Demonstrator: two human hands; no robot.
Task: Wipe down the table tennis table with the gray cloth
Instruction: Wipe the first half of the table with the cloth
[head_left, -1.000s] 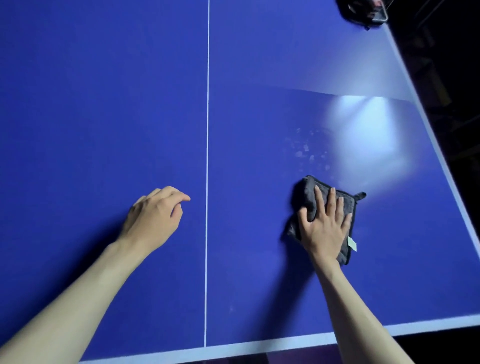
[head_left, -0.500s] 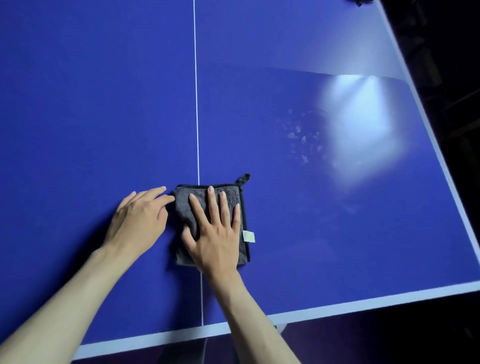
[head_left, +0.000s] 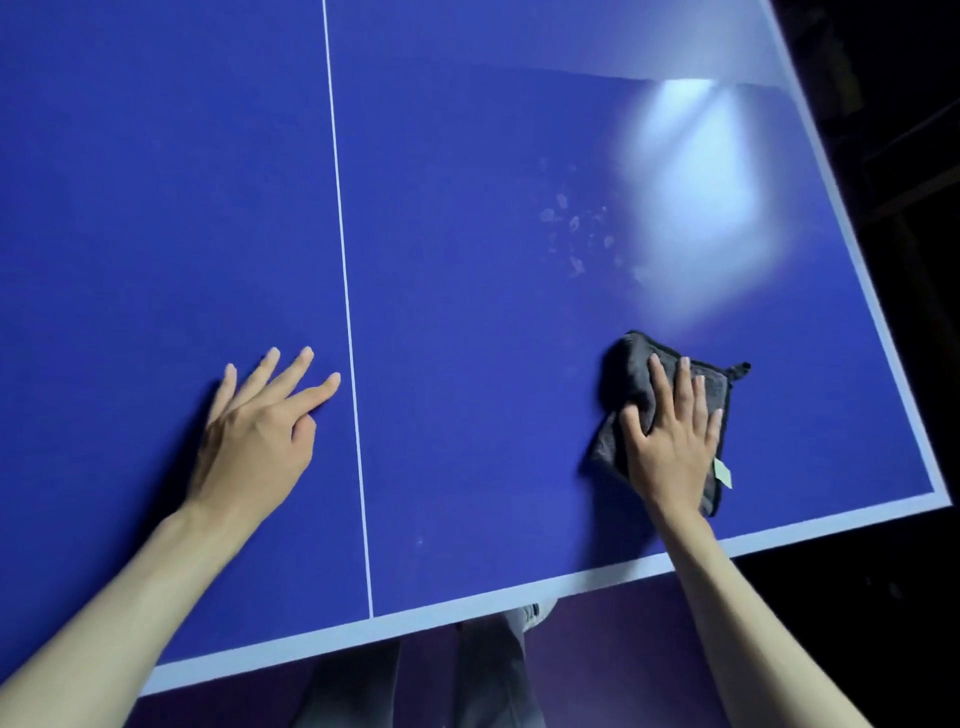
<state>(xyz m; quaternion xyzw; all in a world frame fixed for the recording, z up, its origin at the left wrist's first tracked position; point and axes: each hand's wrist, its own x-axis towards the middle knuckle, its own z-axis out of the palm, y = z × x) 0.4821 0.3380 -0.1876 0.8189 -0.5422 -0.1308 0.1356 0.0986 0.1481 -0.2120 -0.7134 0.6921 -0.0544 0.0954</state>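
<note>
Right hand (head_left: 670, 441) lay flat on gray cloth (head_left: 631, 376), fingers straight and spread, pressing it to table tennis table (head_left: 467, 338) near right corner by near edge. Left hand (head_left: 257, 434) rested on table left of white centre line (head_left: 345, 291), fingers extended, holding nothing. Smudges (head_left: 576, 234) beyond cloth, beside light glare (head_left: 696, 208).

Open table (head_left: 467, 364) beyond cloth (head_left: 631, 374)
</note>
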